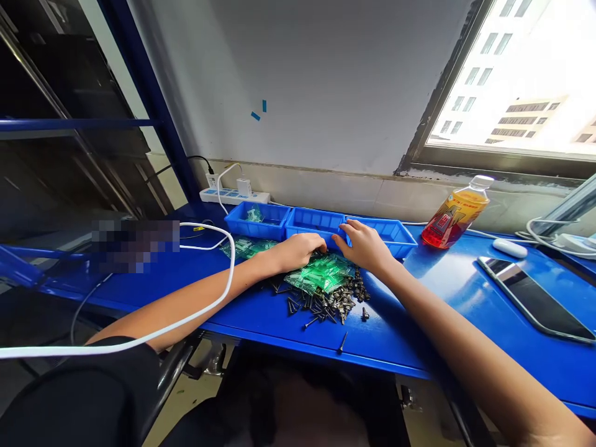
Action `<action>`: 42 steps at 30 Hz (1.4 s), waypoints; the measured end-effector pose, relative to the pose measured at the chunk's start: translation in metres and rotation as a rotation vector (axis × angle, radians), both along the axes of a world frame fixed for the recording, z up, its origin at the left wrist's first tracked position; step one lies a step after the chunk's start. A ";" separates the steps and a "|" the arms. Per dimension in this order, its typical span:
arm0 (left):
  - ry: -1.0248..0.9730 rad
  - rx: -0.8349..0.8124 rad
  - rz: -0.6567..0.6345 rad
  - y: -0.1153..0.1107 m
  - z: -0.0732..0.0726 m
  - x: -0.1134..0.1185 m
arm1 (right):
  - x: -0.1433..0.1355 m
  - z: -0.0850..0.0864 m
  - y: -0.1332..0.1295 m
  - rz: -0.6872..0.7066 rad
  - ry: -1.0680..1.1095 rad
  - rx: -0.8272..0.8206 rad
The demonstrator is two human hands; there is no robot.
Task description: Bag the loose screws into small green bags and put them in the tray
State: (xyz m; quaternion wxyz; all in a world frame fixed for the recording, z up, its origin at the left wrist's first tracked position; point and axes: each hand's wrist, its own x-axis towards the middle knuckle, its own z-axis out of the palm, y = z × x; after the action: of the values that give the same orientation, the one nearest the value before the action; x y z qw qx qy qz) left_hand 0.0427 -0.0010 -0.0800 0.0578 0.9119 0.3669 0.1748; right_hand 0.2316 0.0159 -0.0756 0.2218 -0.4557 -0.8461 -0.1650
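Three blue bins stand along the bench's (274, 320) back edge; the left bin (256, 231) holds a clear packet (254, 214), while the middle bin (321, 217) is partly hidden; green packets (326, 273) lie on heaped screws (333, 305) between bins and front edge, screws pointing every way; one lone screw (343, 343) near that edge lies roughly front to back; the left hand (303, 249) curls at the packets, its grip impossible to tell; the right hand (365, 247) is open, fingers parted, by the bins.
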 end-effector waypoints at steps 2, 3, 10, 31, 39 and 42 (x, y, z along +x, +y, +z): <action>0.021 0.026 -0.002 0.002 0.000 0.000 | -0.001 -0.002 0.000 -0.011 -0.001 0.000; 0.028 0.037 -0.003 0.002 0.000 0.000 | -0.002 -0.002 0.000 -0.015 -0.002 0.000; -0.023 0.150 -0.260 -0.032 0.019 0.009 | -0.003 -0.003 -0.004 -0.057 -0.034 -0.022; 0.051 0.161 -0.514 -0.071 0.018 0.027 | -0.003 0.003 -0.004 -0.047 -0.074 -0.052; -0.327 0.396 0.088 -0.009 0.031 -0.030 | -0.003 -0.001 -0.002 -0.038 -0.061 -0.042; -0.277 0.389 0.183 0.009 0.027 -0.043 | -0.004 0.001 -0.002 -0.030 -0.034 -0.004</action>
State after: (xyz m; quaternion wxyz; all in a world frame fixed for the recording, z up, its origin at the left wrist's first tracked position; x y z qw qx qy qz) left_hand 0.0002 0.0078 -0.0533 -0.0850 0.8363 0.3957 0.3699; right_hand 0.2278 0.0137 -0.0743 0.2037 -0.4660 -0.8431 -0.1744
